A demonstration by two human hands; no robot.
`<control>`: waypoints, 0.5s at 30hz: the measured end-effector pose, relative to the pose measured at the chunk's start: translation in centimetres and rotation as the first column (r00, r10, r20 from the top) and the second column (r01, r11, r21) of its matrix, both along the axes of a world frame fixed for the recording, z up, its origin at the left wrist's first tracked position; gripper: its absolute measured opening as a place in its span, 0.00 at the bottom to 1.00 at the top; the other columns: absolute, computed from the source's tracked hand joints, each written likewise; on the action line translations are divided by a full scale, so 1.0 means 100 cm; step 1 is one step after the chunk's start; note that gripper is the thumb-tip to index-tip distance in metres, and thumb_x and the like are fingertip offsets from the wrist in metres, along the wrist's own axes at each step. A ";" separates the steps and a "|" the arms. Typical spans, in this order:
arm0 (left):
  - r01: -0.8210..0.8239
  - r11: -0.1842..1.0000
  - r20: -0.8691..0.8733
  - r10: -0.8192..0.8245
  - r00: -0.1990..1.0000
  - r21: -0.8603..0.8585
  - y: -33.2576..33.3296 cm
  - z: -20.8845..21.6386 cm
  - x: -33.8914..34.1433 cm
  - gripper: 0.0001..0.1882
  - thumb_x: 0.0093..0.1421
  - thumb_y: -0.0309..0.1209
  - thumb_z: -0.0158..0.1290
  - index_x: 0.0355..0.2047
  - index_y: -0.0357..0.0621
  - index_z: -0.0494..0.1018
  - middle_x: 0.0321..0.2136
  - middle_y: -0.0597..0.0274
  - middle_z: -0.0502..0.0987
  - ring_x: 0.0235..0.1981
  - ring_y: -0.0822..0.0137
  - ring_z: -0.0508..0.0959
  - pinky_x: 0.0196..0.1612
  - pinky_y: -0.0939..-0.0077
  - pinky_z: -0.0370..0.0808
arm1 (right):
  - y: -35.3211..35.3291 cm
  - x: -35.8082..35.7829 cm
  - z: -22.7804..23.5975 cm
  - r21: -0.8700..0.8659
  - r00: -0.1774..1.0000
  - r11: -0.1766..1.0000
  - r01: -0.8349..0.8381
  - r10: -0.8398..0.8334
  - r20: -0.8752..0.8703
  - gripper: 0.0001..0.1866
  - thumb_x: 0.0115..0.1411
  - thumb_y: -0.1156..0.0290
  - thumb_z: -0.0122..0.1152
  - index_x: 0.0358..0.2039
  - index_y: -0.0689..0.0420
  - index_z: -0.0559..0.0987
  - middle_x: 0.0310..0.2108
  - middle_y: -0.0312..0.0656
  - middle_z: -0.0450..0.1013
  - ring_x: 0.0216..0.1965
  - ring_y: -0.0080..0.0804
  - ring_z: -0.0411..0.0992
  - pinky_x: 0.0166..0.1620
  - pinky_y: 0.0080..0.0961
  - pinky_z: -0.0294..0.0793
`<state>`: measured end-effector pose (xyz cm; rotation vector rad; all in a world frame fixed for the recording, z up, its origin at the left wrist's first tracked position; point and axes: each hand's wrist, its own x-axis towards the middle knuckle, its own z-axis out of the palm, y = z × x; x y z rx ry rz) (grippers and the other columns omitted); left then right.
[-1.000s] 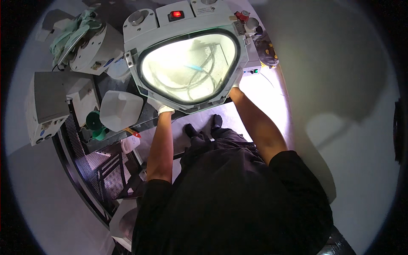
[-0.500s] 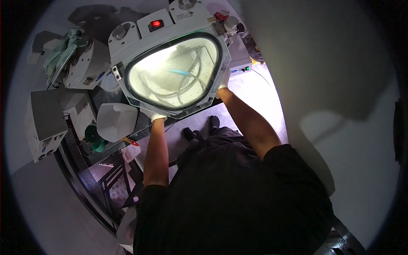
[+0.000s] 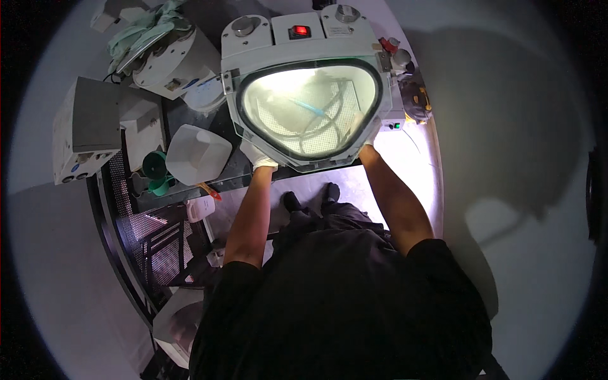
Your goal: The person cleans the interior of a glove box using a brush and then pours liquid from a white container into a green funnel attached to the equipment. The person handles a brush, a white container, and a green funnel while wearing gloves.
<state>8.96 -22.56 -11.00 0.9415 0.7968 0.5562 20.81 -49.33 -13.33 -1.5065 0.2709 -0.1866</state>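
A grey blasting cabinet (image 3: 301, 49) stands in front of me with its window lid down. Through the lit window (image 3: 310, 107) show a perforated floor plate, a looped hose and a light-blue piece on it. White gloves cover both my hands. My left hand (image 3: 256, 153) is at the cabinet's lower left side, its fingers hidden against the body. At the lower right side is my right hand (image 3: 370, 140), mostly covered by the cabinet edge. Whether either hand grips anything is not visible.
To the left are a white plastic container (image 3: 199, 154), a green cup (image 3: 154, 166), a brush with a red-orange handle (image 3: 210, 190) and a grey box-shaped machine (image 3: 87, 123). A round machine (image 3: 172, 62) carries a green cloth (image 3: 142, 35). The wall (image 3: 506, 126) rises on the right.
The view has shifted, so the cabinet sits further right and lower in the picture. More of my left glove shows beside the cabinet. Both hands stay at its lower sides.
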 end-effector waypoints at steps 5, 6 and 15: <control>0.064 0.996 0.062 -0.068 0.996 0.066 -0.022 0.027 0.029 0.11 0.67 0.31 0.52 0.46 0.40 0.78 0.39 0.65 0.80 0.36 0.70 0.78 0.39 0.72 0.77 | -0.050 0.034 -0.072 -0.073 0.998 0.995 0.061 -0.060 0.022 0.16 0.68 0.62 0.56 0.39 0.64 0.81 0.28 0.39 0.79 0.26 0.27 0.74 0.28 0.29 0.73; -0.001 0.998 0.041 -0.002 0.999 0.065 -0.008 0.019 0.013 0.11 0.66 0.30 0.53 0.46 0.40 0.78 0.39 0.66 0.80 0.36 0.70 0.78 0.39 0.72 0.77 | -0.018 0.014 -0.036 -0.161 0.999 0.987 0.010 -0.015 -0.031 0.16 0.68 0.62 0.55 0.38 0.63 0.81 0.27 0.39 0.78 0.26 0.27 0.74 0.28 0.28 0.73; 0.012 0.996 0.109 -0.002 0.994 -0.085 -0.009 0.048 0.016 0.17 0.67 0.35 0.51 0.49 0.37 0.79 0.41 0.59 0.81 0.39 0.67 0.80 0.45 0.70 0.77 | -0.052 -0.014 0.029 -0.062 0.963 0.973 -0.221 0.208 -0.169 0.16 0.68 0.61 0.55 0.46 0.61 0.78 0.42 0.46 0.76 0.42 0.38 0.73 0.44 0.33 0.72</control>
